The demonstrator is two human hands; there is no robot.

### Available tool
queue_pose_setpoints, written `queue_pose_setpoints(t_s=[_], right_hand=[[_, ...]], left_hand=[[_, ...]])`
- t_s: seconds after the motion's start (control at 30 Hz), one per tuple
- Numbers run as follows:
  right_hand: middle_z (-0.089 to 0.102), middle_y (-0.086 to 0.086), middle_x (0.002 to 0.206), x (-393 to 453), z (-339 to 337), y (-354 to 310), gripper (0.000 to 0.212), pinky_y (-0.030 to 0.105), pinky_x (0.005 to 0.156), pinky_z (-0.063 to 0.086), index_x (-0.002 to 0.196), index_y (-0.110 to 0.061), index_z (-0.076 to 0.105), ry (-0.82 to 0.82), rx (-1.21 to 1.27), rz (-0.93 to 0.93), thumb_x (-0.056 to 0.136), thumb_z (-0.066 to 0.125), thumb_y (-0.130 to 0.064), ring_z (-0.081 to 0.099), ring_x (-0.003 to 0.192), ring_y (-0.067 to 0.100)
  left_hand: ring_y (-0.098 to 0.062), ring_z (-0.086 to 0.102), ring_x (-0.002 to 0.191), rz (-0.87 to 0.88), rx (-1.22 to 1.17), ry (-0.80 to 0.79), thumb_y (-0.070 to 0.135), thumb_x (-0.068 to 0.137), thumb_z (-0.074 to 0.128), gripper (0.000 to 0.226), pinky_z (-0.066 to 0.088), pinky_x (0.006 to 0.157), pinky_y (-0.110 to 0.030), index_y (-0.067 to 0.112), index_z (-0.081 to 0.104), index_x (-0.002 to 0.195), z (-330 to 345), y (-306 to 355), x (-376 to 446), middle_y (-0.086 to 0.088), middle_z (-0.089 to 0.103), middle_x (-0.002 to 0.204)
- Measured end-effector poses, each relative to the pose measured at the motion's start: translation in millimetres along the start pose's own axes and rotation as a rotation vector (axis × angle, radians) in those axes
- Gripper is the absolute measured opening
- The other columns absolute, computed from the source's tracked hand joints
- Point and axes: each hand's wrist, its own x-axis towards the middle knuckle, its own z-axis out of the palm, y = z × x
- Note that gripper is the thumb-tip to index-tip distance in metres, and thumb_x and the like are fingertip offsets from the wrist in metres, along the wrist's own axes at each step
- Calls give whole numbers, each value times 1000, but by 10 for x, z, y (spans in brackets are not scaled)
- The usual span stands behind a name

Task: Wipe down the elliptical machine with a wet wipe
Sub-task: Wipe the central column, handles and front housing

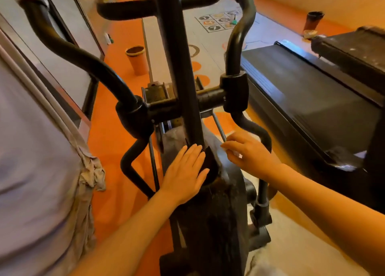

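The black elliptical machine [218,213] fills the middle of the view, its centre post [179,67] rising between two curved handle arms. My left hand [185,171] lies flat with straight fingers on the dusty housing at the foot of the post. My right hand [250,152] is on the right side of the housing, and a small white wet wipe [235,153] shows under its curled fingers against the cover. Most of the wipe is hidden by the hand.
A black treadmill [312,100] stands close on the right. On the left are a glass door frame [68,71] and a grey covered surface with a crumpled cloth [91,175]. An orange bin [137,59] and a dark bin [313,22] stand on the orange floor beyond.
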Motion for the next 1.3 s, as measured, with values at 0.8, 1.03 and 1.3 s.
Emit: queue_pose_setpoints(t_s=[0.8, 1.03, 1.3], right_hand=[[60, 8, 108, -837, 905, -49, 25, 28, 82, 52, 114, -7, 66, 29, 312, 292, 96, 56, -21, 58, 97, 21], [5, -3, 163, -1074, 1122, -290, 53, 25, 120, -8, 155, -17, 13, -137, 367, 452, 106, 31, -25, -4, 150, 8], [-11, 3, 163, -988, 1307, -740, 61, 25, 118, -16, 155, -12, 1, -87, 229, 618, 103, 16, -42, -16, 148, 12]], left_hand=[[-27, 36, 143, -164, -12, -181, 41, 99, 35, 59, 32, 117, -44, 5, 48, 143, 577, 580, -683, -12, 40, 154], [-24, 25, 149, -162, 2, -207, 41, 100, 34, 62, 24, 120, -41, 6, 35, 151, 655, 417, -813, -11, 28, 160], [-25, 19, 150, 35, -11, -203, 37, 99, 33, 64, 23, 121, -42, 6, 25, 154, 761, 98, -928, -13, 20, 163]])
